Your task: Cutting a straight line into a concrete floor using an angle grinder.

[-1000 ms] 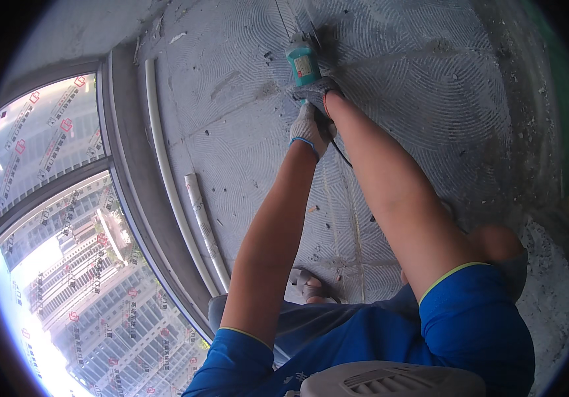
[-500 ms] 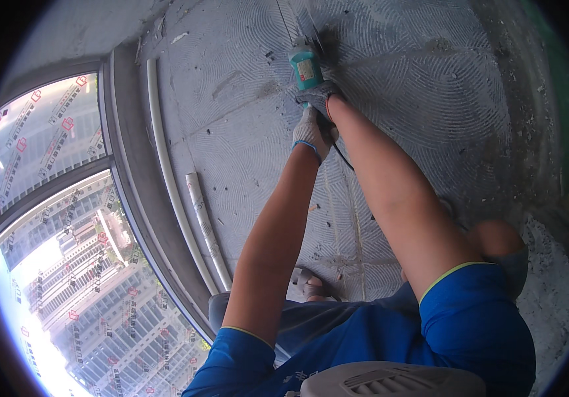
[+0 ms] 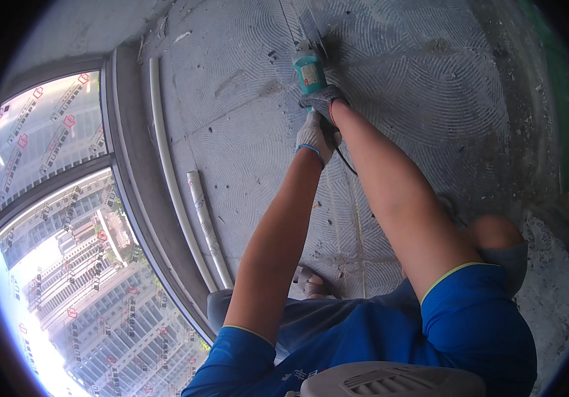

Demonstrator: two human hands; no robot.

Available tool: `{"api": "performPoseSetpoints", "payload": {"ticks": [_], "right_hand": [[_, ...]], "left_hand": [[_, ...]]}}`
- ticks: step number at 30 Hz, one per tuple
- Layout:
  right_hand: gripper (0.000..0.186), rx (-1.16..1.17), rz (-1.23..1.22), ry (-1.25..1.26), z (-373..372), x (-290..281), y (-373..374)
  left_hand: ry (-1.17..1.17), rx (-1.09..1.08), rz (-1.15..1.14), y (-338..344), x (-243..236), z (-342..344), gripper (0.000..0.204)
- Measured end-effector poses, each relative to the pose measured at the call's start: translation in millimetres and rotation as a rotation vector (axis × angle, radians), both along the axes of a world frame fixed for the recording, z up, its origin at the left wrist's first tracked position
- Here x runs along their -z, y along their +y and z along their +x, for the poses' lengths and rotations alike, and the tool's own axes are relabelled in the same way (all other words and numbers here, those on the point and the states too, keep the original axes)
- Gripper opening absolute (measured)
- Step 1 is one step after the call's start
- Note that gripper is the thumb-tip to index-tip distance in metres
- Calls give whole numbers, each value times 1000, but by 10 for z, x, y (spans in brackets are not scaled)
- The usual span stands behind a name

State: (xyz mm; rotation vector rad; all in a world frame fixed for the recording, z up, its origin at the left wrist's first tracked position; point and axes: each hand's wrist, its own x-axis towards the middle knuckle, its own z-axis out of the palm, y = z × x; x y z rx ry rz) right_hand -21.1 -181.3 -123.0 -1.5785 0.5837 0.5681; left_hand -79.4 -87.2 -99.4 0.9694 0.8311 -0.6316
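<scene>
Ahead of me, a teal corded angle grinder (image 3: 310, 74) points away over the grey floor, its grey head at the far end. A thin disc, seen nearly edge-on, shows beside the head; whether it touches the floor I cannot tell. My right hand (image 3: 325, 99), in a dark grey glove with a red cuff edge, is closed round the body. Behind it my left hand (image 3: 312, 134), in a pale knitted glove with a blue cuff edge, grips the rear end. A black cord (image 3: 346, 161) trails from there.
Curved trowel ridges cover the floor (image 3: 423, 99), with small crumbs scattered about. Along the left window wall lie a long white pipe (image 3: 165, 152) and a shorter wrapped one (image 3: 206, 221). Large window panes (image 3: 53, 139) stand beyond them. Rough rubble (image 3: 552, 278) lies at the right.
The grinder and both gloved hands have shifted slightly to the right and nearer to me in the picture. Both hands keep their hold.
</scene>
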Motion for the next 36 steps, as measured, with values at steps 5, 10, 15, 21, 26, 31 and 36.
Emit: {"api": "performPoseSetpoints", "payload": {"ticks": [5,10,15,21,26,31,36], "right_hand": [[49,25,-150,11,-32,57,65],[52,-2,-61,82,-88,-12,52],[53,8,-58,67,-122,35,41],[51,7,-92,86,-162,36,73],[49,8,-96,72,-235,-14,73],[57,15,-43,108,-311,-95,49],[53,27,-26,94,-368,-96,56]], "left_hand": [[20,1,-12,-27,-1,-63,32],[10,-7,-36,23,-33,-108,31],[19,-2,-6,-28,-78,-141,31],[15,9,-19,9,-54,-193,30],[32,14,-5,41,-40,-246,30],[36,-5,-19,21,-57,-296,30],[29,-5,1,48,-21,-339,31]]}}
